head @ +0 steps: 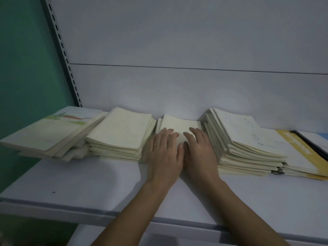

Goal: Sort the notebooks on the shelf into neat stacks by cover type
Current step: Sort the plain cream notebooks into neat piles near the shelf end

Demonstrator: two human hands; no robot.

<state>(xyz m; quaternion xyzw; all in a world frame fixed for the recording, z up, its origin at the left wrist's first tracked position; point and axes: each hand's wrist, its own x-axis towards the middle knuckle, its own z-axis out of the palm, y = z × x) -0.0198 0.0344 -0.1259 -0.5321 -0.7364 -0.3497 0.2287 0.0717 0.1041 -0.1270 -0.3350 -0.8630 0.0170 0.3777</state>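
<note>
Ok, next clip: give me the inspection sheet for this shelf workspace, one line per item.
Surface: white shelf, a small dark speck near its front left.
Job's things: pale middle stack under both hands; cream stack to its left; fanned pile with a green and red cover far left; tall slumped stack to the right.
Clutter: yellow-edged cover and a black-edged one far right.
Grip: left hand and right hand lie flat, fingers straight, on the middle stack.
Cables: nothing seen.
Surroundings: white back panel, slotted upright, green wall.
</note>
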